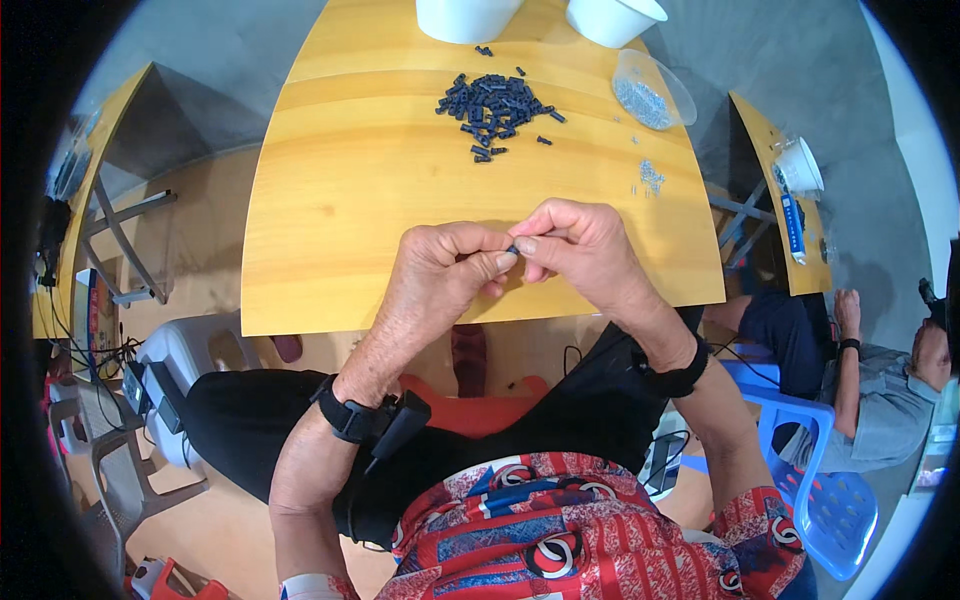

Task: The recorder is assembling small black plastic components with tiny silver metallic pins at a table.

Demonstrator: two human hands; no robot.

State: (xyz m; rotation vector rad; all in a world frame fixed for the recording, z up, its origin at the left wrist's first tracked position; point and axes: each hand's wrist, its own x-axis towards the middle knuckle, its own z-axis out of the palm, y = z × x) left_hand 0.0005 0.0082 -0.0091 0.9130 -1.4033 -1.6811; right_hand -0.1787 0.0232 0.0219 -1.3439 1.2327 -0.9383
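Above the near part of the wooden table (330,215), my two hands meet fingertip to fingertip. My left hand (445,265) is closed in a pinch on a small black plastic piece (513,249), only partly visible between the fingers. From the other side, my right hand (585,250) is also pinched closed at that piece; anything else in its fingers is hidden. Beyond my hands lies a pile of small black plastic parts (490,103). To its right are a small heap of shiny metal bits (651,178) and a clear dish (645,95) holding more of them.
Two white tubs (468,18) (612,20) stand at the table's far edge. On the right, a person in a grey shirt (880,400) sits by a blue plastic chair (830,510) and another table (800,215). A grey chair (190,350) is at my left.
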